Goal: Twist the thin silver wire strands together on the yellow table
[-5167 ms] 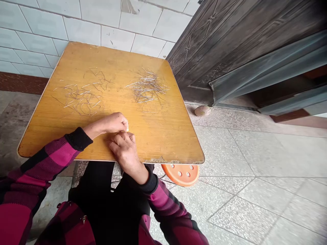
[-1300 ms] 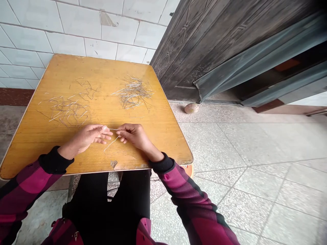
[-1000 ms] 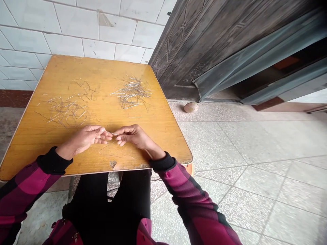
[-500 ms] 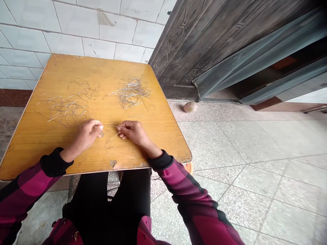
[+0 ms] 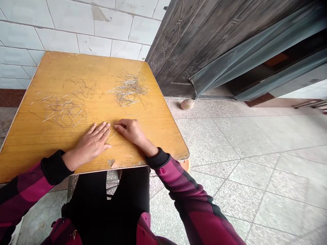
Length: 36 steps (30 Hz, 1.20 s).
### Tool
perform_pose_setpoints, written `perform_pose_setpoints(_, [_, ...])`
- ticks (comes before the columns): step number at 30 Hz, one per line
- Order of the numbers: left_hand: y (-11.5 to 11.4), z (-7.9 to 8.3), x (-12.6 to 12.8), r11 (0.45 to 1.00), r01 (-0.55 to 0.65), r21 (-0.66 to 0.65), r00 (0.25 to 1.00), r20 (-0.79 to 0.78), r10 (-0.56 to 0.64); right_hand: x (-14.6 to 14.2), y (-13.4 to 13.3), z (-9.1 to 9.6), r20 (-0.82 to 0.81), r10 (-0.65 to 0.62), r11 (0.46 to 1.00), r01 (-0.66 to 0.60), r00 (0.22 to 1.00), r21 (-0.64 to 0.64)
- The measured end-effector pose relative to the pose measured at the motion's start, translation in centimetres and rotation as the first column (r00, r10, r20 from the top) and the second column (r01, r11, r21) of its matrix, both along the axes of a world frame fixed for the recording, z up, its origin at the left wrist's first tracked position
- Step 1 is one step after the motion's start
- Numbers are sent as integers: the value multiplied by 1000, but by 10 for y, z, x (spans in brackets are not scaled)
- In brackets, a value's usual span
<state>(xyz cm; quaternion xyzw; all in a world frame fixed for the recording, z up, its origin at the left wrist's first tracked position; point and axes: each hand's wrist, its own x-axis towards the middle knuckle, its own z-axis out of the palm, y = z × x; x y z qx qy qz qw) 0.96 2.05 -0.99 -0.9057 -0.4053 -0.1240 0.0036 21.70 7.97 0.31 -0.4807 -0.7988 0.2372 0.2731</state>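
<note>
Fingers (image 5: pixel 119 126) of the right hand (image 5: pixel 130 131) curled and close together, the tips on the yellow wooden surface (image 5: pixel 150 143) at the upper end of a thin bent wire (image 5: pixel 111 136). Whether a real pinch on this wire or only a touch, not possible to tell from this view. The wire lying slanted, between the two hands, its lower end near the left hand (image 5: pixel 90 145). This left hand flat on the surface, palm down, with fingers open and spread, not holding anything that can be seen.

Farther up on the surface, three loose groups of thin wire pieces: a tangled heap (image 5: pixel 62 112) straight ahead of the left hand, a smaller tangle (image 5: pixel 82 88) above this heap, and a denser heap (image 5: pixel 129 92) above the right hand. Near the front edge, a small chipped place (image 5: pixel 110 162).

Around the hands, pink and black checked sleeves (image 5: pixel 178 183) with black cuffs (image 5: pixel 158 158), and black trousers (image 5: pixel 107 204) under the surface. Beyond, an orange stool (image 5: pixel 186 165), white wall tiles (image 5: pixel 58 34), a dark metal door (image 5: pixel 204 44), a small round tan ball (image 5: pixel 187 104) on the speckled tile floor (image 5: pixel 242 190).
</note>
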Motion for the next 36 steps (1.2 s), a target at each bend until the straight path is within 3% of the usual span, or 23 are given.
perform_pose_setpoints(5, [0, 0, 0, 1000, -3, -4, 1000, 4, 3, 19, -16, 11, -55, -76, 990, 81, 996, 112])
perform_pose_setpoints(8, [1, -1, -1, 1000, 0, -7, 1000, 16, 0, 29, -44, 13, -53, 36, 981, -25, 998, 192])
perform_pose_setpoints(11, [1, -1, 0, 1000, -4, -22, 999, 35, 5, 32, -74, 6, 120, 135, 949, -163, 984, 271])
perform_pose_setpoints(15, [0, 1, 1, 1000, -11, -26, 1000, 26, 11, 25, -96, -3, 444, 91, 918, -247, 891, 309])
perform_pose_setpoints(19, [0, 4, 1, 999, -16, -36, 1000, 23, 17, 18, -98, -2, 563, 53, 919, -261, 825, 296])
perform_pose_setpoints(24, [1, 4, 0, 999, -14, -51, 999, 35, 16, 20, -99, 0, 567, 44, 923, -251, 823, 292])
perform_pose_setpoints(29, [2, 2, -1, 999, -3, -51, 996, 90, 8, 24, -111, -12, 507, -6, 917, -198, 862, 346])
perform_pose_setpoints(36, [5, 6, -5, 999, 41, -20, 985, 166, -37, 27, -112, -26, 284, -73, 934, -34, 956, 356])
